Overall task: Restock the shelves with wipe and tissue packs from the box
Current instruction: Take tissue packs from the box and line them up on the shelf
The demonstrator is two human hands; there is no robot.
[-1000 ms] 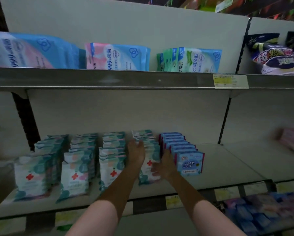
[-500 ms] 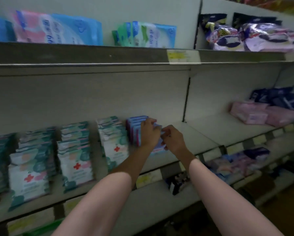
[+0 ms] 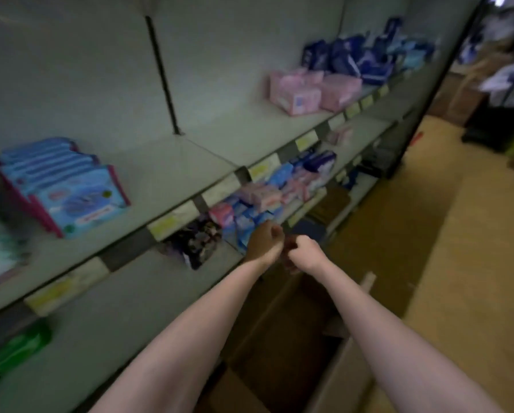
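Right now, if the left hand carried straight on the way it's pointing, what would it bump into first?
Probably the blue and pink packs on the lower shelf. The left hand points forward towards them, close to the right hand, above the cardboard box. The picture is blurred, so depth is uncertain.

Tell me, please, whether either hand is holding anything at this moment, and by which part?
It cannot be told for certain. The left hand and right hand meet above the open brown cardboard box; motion blur hides the fingers, and no pack shows in either.
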